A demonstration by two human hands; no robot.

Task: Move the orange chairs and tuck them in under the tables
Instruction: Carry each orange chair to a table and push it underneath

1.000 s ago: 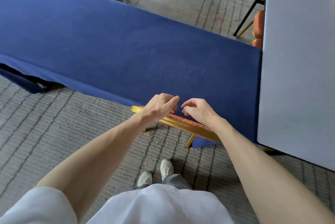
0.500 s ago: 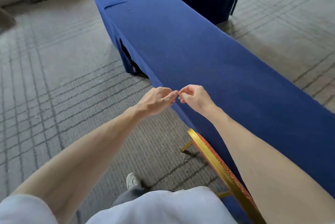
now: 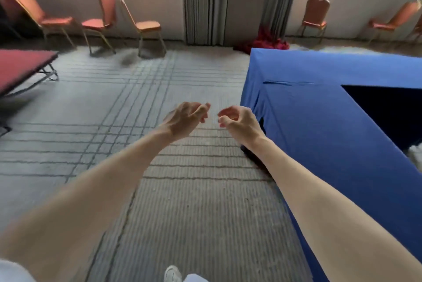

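Left grip: left hand (image 3: 185, 119) holds nothing; fingers loosely bent, half open, tips aimed right; in the air over the carpet (image 3: 159, 201).
Right grip: right hand (image 3: 239, 121) holds nothing; fingers curled toward the thumb with a narrow gap between them, touching no object.
Hands together: side by side, near each other, not touching; the right one is seen against the left edge of the blue-clothed tables (image 3: 319, 121).
Chairs, place: five orange chairs along the far edge of the carpet by the wall, all standing on their legs, well apart from the tables, none tucked under.
Chair 1: first chair (image 3: 38, 16), far-left corner; back on the left, seat pointing right.
Chair 2: second chair (image 3: 100, 18), near the first; back on the right, seat pointing left.
Chair 3: third chair (image 3: 142, 24), back to back with the second (backs close, contact uncertain); seat pointing right.
Chair 4: fourth chair (image 3: 316, 14), right of the curtains (image 3: 205, 2); back to the wall, seat facing the room.
Chair 5: fifth chair (image 3: 392, 20), far-right edge; back on the right, seat pointing left.
Tables: cloth hangs to the floor; L-shaped run, one arm along the right edge toward the viewer, the other running off right.
Cloth heap: red cloth (image 3: 265, 41) on the carpet's far edge, at the curtain foot, beyond the tables' far corner.
Left edge: red-topped platform (image 3: 20, 64) on folding metal legs.
Bottom edge: white shoe (image 3: 172, 275).
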